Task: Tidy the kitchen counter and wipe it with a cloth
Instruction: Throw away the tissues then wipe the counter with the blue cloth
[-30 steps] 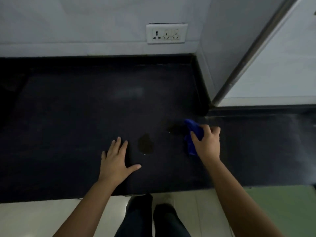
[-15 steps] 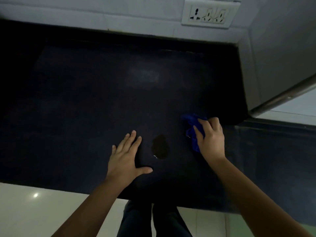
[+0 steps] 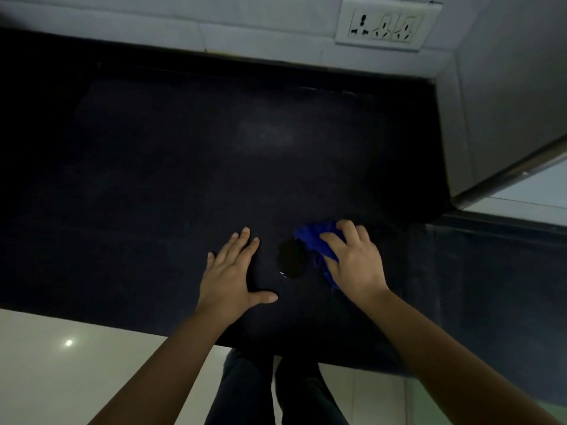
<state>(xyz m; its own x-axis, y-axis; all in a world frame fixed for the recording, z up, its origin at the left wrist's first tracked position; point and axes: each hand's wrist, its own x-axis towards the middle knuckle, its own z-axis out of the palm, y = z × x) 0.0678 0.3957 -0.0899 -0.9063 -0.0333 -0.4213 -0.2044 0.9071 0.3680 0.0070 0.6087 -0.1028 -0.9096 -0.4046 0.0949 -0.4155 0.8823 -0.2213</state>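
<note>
The dark patch [image 3: 291,259] sits on the black surface [image 3: 153,179] just left of the bunched blue cloth [image 3: 311,237] gripped by the right hand [image 3: 352,265], nearer it than the flat, open left hand [image 3: 230,268].

Black counter [image 3: 153,179] holds blue cloth [image 3: 310,237] and puddle [image 3: 291,259].

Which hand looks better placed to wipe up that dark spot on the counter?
Probably the right hand: it grips the blue cloth, right beside the dark spot. The left hand lies flat on the counter, holding nothing.
</note>
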